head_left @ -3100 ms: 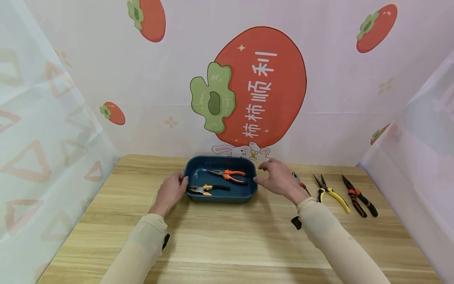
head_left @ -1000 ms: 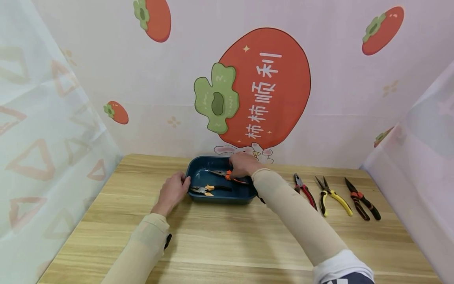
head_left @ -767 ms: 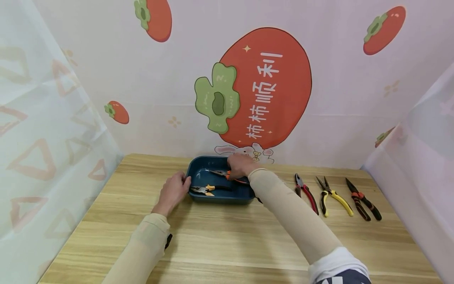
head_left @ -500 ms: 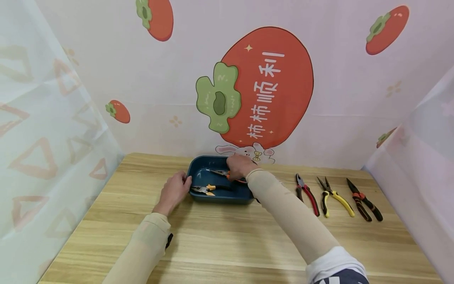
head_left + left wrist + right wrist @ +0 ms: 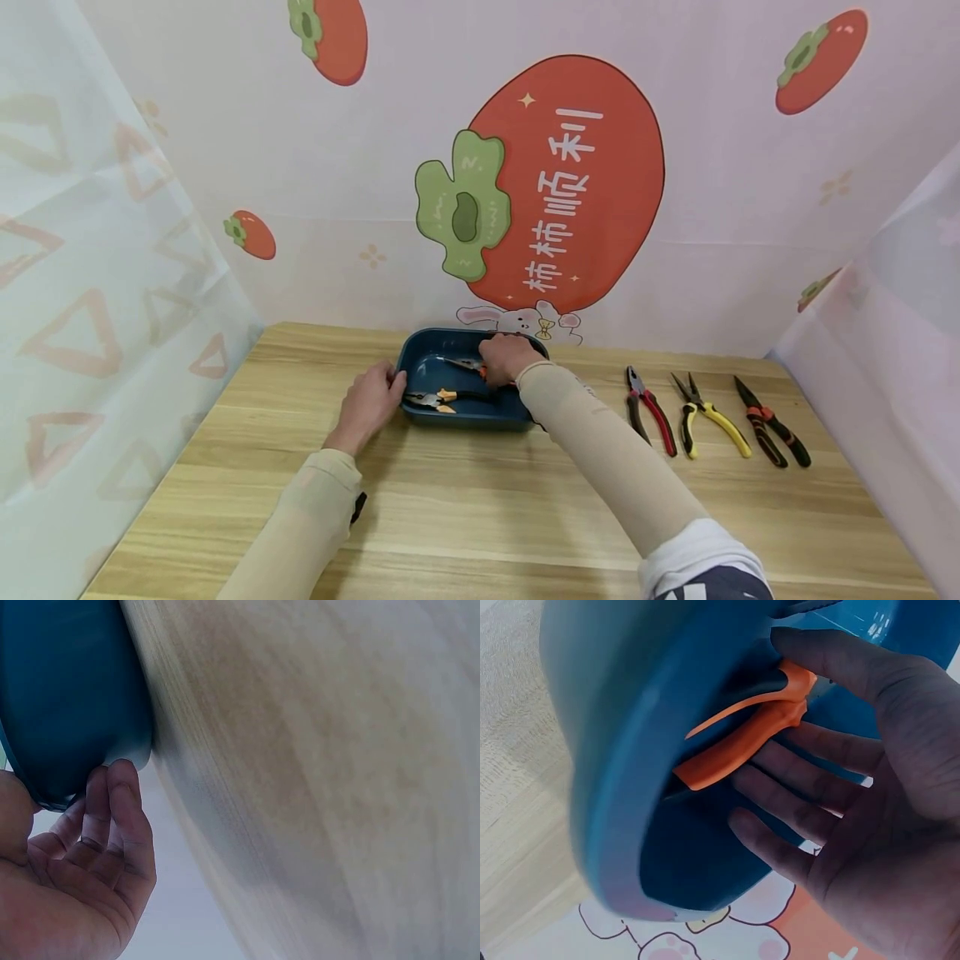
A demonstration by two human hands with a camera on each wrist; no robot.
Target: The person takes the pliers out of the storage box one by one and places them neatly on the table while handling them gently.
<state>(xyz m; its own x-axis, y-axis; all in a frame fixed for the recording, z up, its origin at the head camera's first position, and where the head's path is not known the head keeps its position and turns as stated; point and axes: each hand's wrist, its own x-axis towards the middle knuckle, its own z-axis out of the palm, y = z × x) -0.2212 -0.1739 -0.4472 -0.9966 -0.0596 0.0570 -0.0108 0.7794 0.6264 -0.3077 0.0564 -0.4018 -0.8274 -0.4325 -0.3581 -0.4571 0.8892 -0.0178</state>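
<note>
A blue rectangular tray stands at the back of the wooden table. My left hand holds its left end; in the left wrist view the thumb and fingers lie on either side of the rim. My right hand reaches inside the tray. Long-nose pliers with orange handles lie beneath it, thumb on one side of them and the other fingers along the opposite handle. The fingers look only slightly bent. In front of these, combination pliers with yellow-and-black handles lie in the tray.
To the right on the table lie red-and-black pliers, yellow long-nose pliers and black-and-red long-nose pliers. A printed cloth wall rises directly behind the tray, with more cloth at both sides.
From the tray's right edge, my right hand has moved left into the tray, over the orange-handled pliers. Lately it has shifted only slightly. My left hand stays on the tray.
</note>
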